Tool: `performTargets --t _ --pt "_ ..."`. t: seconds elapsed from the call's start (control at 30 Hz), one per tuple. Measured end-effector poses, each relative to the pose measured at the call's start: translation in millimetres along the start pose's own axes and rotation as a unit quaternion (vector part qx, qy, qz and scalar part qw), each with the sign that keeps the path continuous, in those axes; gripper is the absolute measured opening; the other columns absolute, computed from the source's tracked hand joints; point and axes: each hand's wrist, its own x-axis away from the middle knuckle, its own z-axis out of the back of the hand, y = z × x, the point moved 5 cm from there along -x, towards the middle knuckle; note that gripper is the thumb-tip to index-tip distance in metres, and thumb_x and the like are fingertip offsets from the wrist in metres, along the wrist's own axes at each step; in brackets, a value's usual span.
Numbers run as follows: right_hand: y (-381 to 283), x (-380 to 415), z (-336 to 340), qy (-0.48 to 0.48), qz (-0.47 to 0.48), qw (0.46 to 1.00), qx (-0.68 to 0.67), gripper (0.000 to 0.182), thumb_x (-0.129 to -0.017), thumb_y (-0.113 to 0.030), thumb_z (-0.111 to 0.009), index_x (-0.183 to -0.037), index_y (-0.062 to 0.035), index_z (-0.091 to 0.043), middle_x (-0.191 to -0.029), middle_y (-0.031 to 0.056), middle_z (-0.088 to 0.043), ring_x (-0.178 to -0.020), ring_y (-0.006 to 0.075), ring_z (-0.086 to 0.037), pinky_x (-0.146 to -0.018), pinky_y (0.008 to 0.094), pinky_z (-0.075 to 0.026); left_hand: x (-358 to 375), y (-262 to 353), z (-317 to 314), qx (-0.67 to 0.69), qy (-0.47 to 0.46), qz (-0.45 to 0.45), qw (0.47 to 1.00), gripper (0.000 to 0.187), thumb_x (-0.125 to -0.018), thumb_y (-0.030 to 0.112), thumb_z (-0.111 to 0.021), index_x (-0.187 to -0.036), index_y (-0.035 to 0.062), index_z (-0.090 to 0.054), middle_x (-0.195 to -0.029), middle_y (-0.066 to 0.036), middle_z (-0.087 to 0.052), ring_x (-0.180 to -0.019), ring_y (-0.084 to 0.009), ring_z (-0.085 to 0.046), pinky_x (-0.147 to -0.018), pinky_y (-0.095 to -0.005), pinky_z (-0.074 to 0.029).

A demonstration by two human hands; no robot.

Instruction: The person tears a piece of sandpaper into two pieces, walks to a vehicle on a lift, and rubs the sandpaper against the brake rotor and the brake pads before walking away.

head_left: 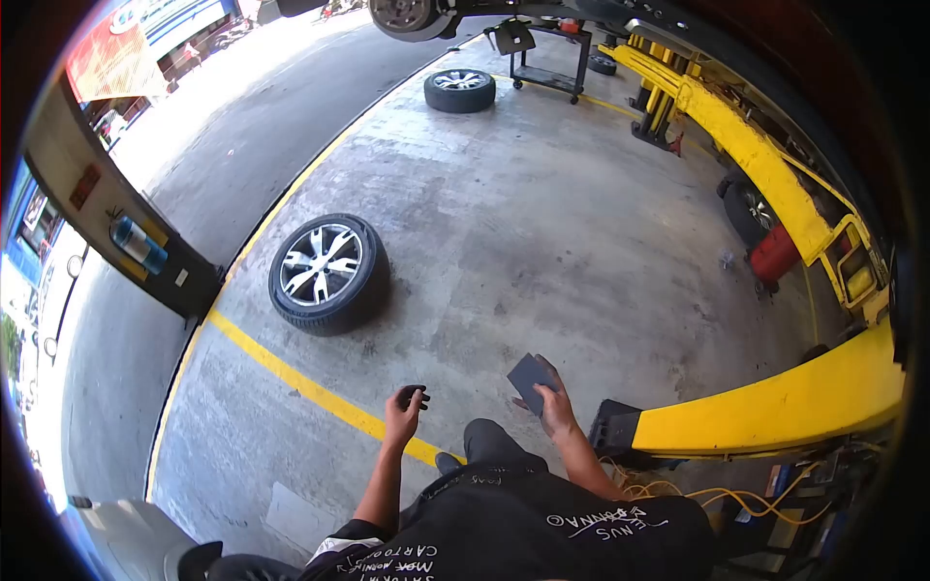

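My right hand (556, 411) grips a flat, dark grey rectangular sheet (531, 381), which looks like sandpaper. The thumb lies across its face and the fingers are behind it. My left hand (403, 414) is held apart from it in front of my body, with its fingers curled in. Black shows at those fingertips, and I cannot make out whether it is grime or a small thing held there. Ahead and to the left, a wheel with a tyre and a silver spoked rim (323, 264) lies flat on the concrete floor, apart from both hands.
Another wheel (460, 90) lies farther off, near a black trolley (548, 73). Yellow lift arms (765, 405) curve along the right, past a red cylinder (774, 256). Yellow cables (722, 496) lie at lower right. A pillar with a fire extinguisher (138, 244) stands left.
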Motion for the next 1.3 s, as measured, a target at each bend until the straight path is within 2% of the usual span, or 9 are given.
performTargets --t 0.37,0.6,0.83,0.9,1.03,1.1,1.13,1.2,1.3 --pt "24.7 -212.8 -27.5 0.143 0.031 0.988 -0.057 0.059 -0.09 0.001 -0.037 -0.144 -0.0237 -0.03 -0.132 0.0126 -0.044 -0.112 0.0298 -0.055 -0.085 0.0517 -0.054 -333.5 92.8 16.6 -0.106 -0.321 -0.092 0.937 0.025 -0.094 0.013 -0.057 -0.111 -0.0043 -0.062 -0.096 -0.012 -0.068 -0.087 -0.0158 -0.065 -0.077 -0.0292 -0.052" --pt "-99.1 -439.3 -133.4 0.082 0.108 0.991 0.012 0.061 -0.095 -0.004 -0.039 -0.148 -0.0259 -0.022 -0.141 0.0144 -0.037 -0.119 0.0303 -0.05 -0.09 0.0457 -0.052 -563.9 247.7 60.7 -0.076 -0.236 -0.201 0.948 0.023 -0.092 0.009 -0.057 -0.109 -0.006 -0.061 -0.094 -0.012 -0.068 -0.088 -0.0167 -0.064 -0.08 -0.0299 -0.051" --pt "-229.2 -592.7 -260.0 0.009 0.183 0.982 0.044 0.052 -0.097 -0.009 -0.04 -0.147 -0.0167 -0.028 -0.141 0.0138 -0.039 -0.12 0.0272 -0.049 -0.093 0.0399 -0.051 -750.7 408.2 123.1 -0.117 -0.243 -0.361 0.893 0.022 -0.091 0.008 -0.056 -0.104 -0.008 -0.061 -0.089 -0.012 -0.067 -0.082 -0.0171 -0.063 -0.08 -0.0299 -0.048" --pt "-257.9 -640.3 -278.7 0.02 0.277 0.959 0.063 0.049 -0.099 -0.009 -0.039 -0.147 -0.0113 -0.028 -0.141 0.0147 -0.038 -0.121 0.0277 -0.049 -0.094 0.0393 -0.05 -799.6 461.5 131.2 -0.089 -0.235 -0.417 0.873 0.03 -0.091 0.018 -0.055 -0.101 -0.0091 -0.061 -0.089 -0.013 -0.066 -0.082 -0.0194 -0.062 -0.08 -0.0315 -0.047" --pt "-354.9 -690.4 -342.8 0.14 0.504 0.811 0.262 0.042 -0.1 -0.006 -0.037 -0.141 -0.0017 -0.036 -0.141 0.0204 -0.039 -0.127 0.0312 -0.045 -0.096 0.0389 -0.047 -880.4 569.4 121.0 -0.072 -0.247 -0.589 0.766 0.051 -0.088 0.037 -0.049 -0.099 -0.012 -0.062 -0.093 -0.02 -0.066 -0.091 -0.0265 -0.062 -0.088 -0.0356 -0.045" --pt "-407.2 -703.4 -373.6 0.255 0.628 0.664 0.316 0.04 -0.098 -0.002 -0.038 -0.137 0.0012 -0.041 -0.138 0.0229 -0.042 -0.126 0.0355 -0.045 -0.099 0.0421 -0.043 -908.5 617.0 102.2 -0.062 -0.26 -0.674 0.689 0.052 -0.088 0.035 -0.049 -0.105 -0.0128 -0.06 -0.101 -0.022 -0.065 -0.098 -0.0293 -0.062 -0.092 -0.0357 -0.043" --pt "-422.0 -722.7 -381.5 0.27 0.626 0.66 0.314 0.04 -0.098 -0.002 -0.038 -0.137 0.0012 -0.041 -0.138 0.0229 -0.042 -0.126 0.0355 -0.045 -0.099 0.0421 -0.043 -916.3 636.7 92.2 -0.067 -0.26 -0.691 0.671 0.052 -0.087 0.034 -0.05 -0.108 -0.013 -0.059 -0.105 -0.022 -0.064 -0.1 -0.0301 -0.061 -0.093 -0.0357 -0.043" --pt "-440.1 -736.5 -403.4 0.383 0.701 0.456 0.392 0.041 -0.094 0.002 -0.039 -0.135 0.0037 -0.043 -0.137 0.024 -0.043 -0.127 0.0392 -0.043 -0.102 0.0453 -0.04 -950.4 664.2 75.5 -0.082 -0.251 -0.745 0.613 0.051 -0.085 0.029 -0.054 -0.114 -0.0128 -0.056 -0.112 -0.025 -0.062 -0.104 -0.0334 -0.06 -0.095 -0.0366 -0.042" --pt "-440.6 -771.8 -424.8 0.385 0.673 0.424 0.468 0.049 -0.083 0.007 -0.044 -0.131 -0.0017 -0.051 -0.139 0.0208 -0.043 -0.13 0.04 -0.04 -0.107 0.0475 -0.037 -948.4 692.6 37.9 -0.217 -0.379 -0.774 0.458 0.056 -0.08 0.035 -0.06 -0.109 -0.0128 -0.058 -0.111 -0.028 -0.059 -0.101 -0.0406 -0.059 -0.093 -0.0395 -0.043"
